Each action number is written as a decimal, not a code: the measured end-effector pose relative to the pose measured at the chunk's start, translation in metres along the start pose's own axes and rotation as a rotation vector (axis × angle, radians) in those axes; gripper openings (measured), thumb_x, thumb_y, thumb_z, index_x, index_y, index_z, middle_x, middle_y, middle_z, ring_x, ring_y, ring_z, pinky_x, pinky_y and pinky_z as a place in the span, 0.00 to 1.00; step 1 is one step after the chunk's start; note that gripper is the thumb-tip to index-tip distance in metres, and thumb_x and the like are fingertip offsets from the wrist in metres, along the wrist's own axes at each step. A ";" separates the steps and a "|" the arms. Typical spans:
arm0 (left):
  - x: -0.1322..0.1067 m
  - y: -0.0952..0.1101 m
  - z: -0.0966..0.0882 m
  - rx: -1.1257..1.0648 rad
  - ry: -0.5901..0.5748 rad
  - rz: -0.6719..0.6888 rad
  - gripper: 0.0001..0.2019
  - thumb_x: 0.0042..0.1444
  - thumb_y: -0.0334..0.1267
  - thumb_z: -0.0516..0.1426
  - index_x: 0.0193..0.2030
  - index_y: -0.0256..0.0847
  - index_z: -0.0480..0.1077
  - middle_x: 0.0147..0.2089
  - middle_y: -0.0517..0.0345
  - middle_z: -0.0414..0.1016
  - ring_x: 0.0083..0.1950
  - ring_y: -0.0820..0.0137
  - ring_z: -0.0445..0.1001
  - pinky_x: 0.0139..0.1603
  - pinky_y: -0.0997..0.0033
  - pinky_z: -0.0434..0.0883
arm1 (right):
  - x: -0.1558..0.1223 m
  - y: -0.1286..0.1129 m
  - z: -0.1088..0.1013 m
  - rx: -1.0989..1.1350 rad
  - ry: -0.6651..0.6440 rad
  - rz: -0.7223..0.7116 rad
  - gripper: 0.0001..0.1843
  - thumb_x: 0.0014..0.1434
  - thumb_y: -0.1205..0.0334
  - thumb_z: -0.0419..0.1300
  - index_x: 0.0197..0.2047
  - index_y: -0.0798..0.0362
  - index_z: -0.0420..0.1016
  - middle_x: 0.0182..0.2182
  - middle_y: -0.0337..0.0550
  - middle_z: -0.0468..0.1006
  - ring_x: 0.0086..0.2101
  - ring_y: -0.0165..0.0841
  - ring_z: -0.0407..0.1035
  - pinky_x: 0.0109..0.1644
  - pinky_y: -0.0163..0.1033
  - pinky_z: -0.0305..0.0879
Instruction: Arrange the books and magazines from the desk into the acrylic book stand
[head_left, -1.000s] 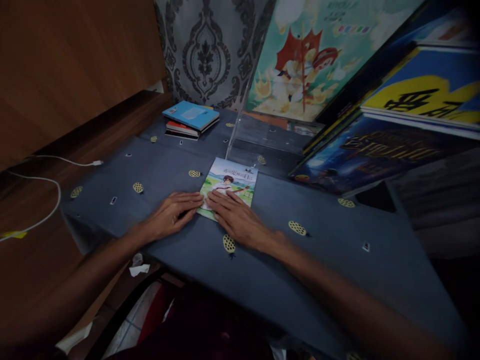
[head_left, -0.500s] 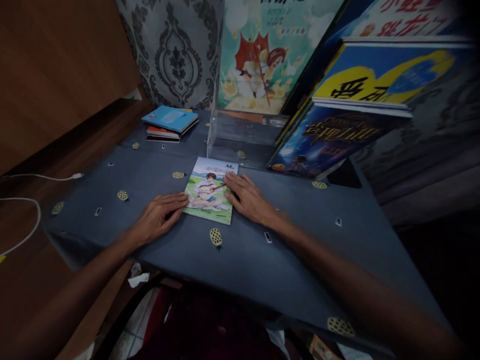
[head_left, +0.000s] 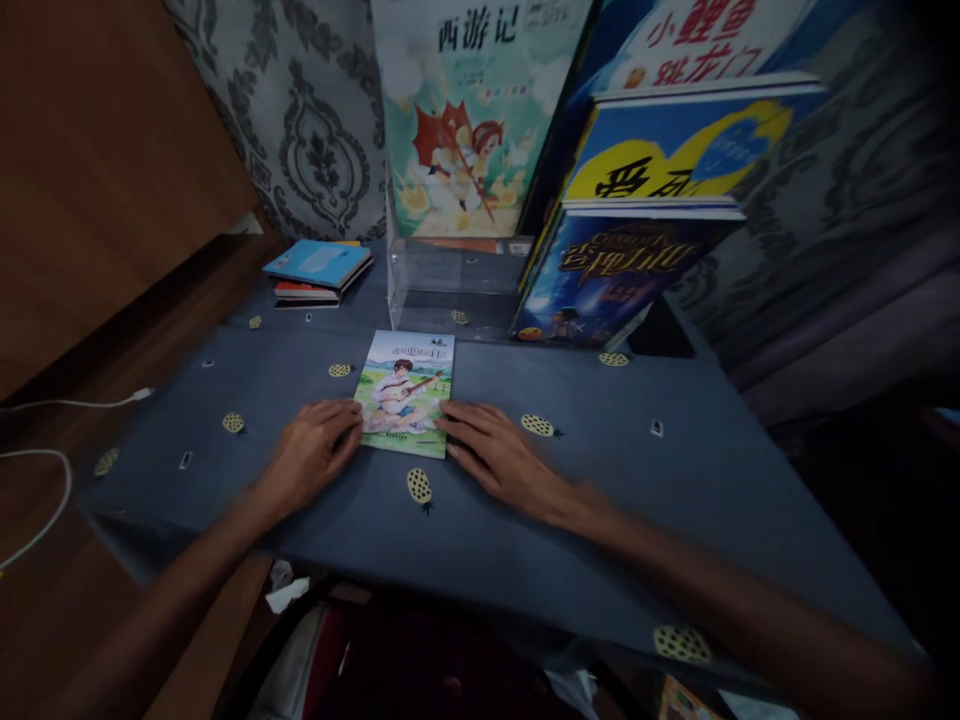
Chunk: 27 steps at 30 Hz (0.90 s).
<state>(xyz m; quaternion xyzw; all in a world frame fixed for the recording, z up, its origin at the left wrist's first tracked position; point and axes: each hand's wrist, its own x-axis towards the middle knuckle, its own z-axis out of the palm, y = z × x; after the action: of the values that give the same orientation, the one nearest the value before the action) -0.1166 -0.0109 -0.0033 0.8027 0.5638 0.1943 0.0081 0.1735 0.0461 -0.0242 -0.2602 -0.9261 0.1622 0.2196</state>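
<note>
A thin picture-covered book (head_left: 403, 395) lies flat on the cloth-covered table, its cover showing a figure with a guitar-like instrument. My left hand (head_left: 315, 455) rests at the book's left edge, fingertips touching it and slightly bent, not wrapped round it. On the opposite side, my right hand (head_left: 506, 455) lies with fingers stretched out and apart, their tips on the lower right edge of the cover. The whole title at the top of the cover is uncovered.
Behind the book stands a clear acrylic rack (head_left: 427, 300) with a large picture book (head_left: 465, 130) in it. More books (head_left: 622, 280) stand upright at the right. A small stack of books (head_left: 319, 265) lies at back left, and a white cable (head_left: 112, 397) runs left of the table.
My right hand has slid down from the upper part of the cover to its lower right edge, uncovering the title. My left hand stays at the left edge. The camera view has shifted.
</note>
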 end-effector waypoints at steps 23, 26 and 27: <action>0.080 0.076 0.024 0.383 -0.314 -0.132 0.25 0.66 0.48 0.57 0.61 0.31 0.63 0.68 0.31 0.65 0.69 0.47 0.66 0.61 0.51 0.70 | -0.021 -0.023 -0.008 0.237 -0.098 -0.263 0.22 0.66 0.64 0.59 0.63 0.50 0.73 0.62 0.49 0.74 0.67 0.43 0.60 0.73 0.57 0.52; 0.071 0.075 0.021 0.359 -0.344 -0.120 0.22 0.66 0.42 0.57 0.61 0.31 0.63 0.70 0.30 0.63 0.71 0.48 0.63 0.63 0.51 0.70 | -0.022 -0.020 -0.004 0.292 -0.047 -0.318 0.20 0.67 0.66 0.56 0.62 0.55 0.73 0.60 0.54 0.77 0.62 0.40 0.68 0.69 0.54 0.61; 0.068 0.075 0.018 0.353 -0.359 -0.116 0.21 0.66 0.41 0.57 0.61 0.31 0.63 0.70 0.30 0.62 0.71 0.48 0.64 0.63 0.51 0.70 | -0.021 -0.019 -0.003 0.303 -0.016 -0.330 0.19 0.68 0.66 0.55 0.61 0.56 0.74 0.58 0.55 0.78 0.59 0.39 0.71 0.66 0.52 0.65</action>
<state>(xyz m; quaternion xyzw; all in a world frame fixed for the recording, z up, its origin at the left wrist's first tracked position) -0.0230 0.0273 0.0184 0.7796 0.6236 -0.0537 -0.0210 0.1836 0.0197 -0.0206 -0.0677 -0.9229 0.2635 0.2724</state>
